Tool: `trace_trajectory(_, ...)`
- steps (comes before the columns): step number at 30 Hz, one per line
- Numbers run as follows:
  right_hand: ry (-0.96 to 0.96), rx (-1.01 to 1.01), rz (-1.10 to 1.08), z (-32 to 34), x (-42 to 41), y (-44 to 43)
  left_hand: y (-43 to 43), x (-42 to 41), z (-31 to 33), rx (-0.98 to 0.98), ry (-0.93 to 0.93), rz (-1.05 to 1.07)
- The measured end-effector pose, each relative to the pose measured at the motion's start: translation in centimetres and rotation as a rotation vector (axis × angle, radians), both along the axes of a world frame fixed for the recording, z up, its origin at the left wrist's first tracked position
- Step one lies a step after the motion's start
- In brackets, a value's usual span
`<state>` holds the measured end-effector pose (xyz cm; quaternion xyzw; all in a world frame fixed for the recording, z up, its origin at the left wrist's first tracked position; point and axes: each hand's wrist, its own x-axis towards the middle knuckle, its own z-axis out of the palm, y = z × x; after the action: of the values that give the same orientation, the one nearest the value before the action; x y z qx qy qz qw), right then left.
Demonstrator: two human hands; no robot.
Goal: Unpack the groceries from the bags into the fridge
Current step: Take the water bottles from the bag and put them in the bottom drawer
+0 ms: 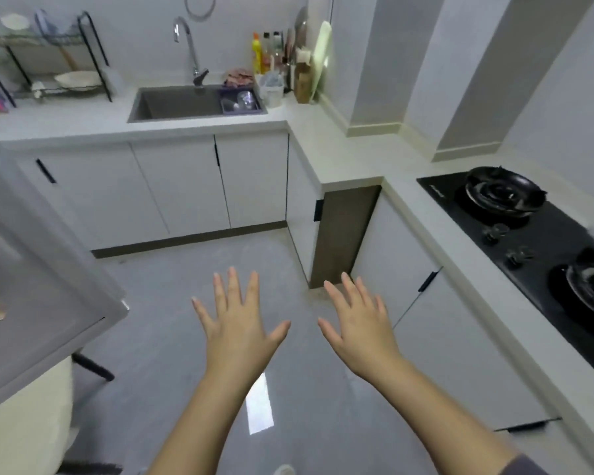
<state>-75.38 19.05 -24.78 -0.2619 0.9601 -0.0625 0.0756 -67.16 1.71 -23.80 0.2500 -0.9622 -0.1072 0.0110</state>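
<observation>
Both hands empty and spread over bare floor; no grocery bags in view.

Near: left hand (pixel 238 325) and right hand (pixel 359 326), palms down, fingers splayed, grasping nothing, likely free for the next item. Near left: fridge door (pixel 38 296) swung open, presumably for loading; interior hidden. Right: hob (pixel 542 241). Far: sink (pixel 186 102), dish rack (pixel 45 60), bottles (pixel 266 51) along the counter.

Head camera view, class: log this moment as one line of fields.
left hand: open, empty | right hand: open, empty | fridge door: at left, appears open | grocery bags: not in view
</observation>
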Motion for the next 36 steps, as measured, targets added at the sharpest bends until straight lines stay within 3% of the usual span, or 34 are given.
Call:
trace_trajectory(12, -0.038, -0.059, -0.446, -1.5, -3.6, 12.0, 9.2, -9.6, -1.2, -0.026, -0.070, -0.400)
trace_trajectory(36, 0.067, -0.101, -0.728, 0.2, -5.5, 44.3, 42.4, -17.0, -0.5, -0.038, 0.050, -0.711)
